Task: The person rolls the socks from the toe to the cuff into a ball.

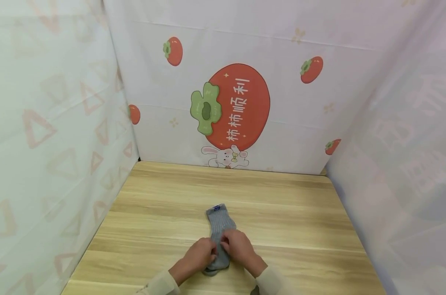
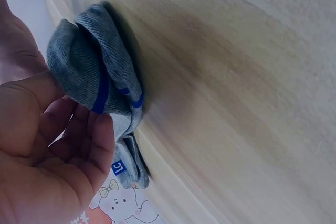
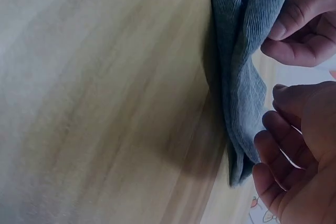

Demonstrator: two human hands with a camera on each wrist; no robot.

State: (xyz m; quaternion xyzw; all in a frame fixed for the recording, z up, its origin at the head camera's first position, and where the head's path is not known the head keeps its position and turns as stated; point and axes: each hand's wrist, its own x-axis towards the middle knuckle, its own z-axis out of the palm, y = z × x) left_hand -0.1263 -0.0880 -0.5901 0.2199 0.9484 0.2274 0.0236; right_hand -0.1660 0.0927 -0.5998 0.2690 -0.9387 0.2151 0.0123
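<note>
A grey ribbed sock with a small blue tag lies lengthwise on the wooden table, its near end folded up. My left hand pinches that raised fold between thumb and fingers; the left wrist view shows the sock with blue stripes against the left hand. My right hand is beside it, curled fingertips touching the sock's lower layer. In the right wrist view the right hand meets the sock while the left hand holds the fold.
Cloth screens stand on three sides of the table: a white one at the back with a red persimmon print, and pale ones to the left and right. Bare wood surrounds the sock.
</note>
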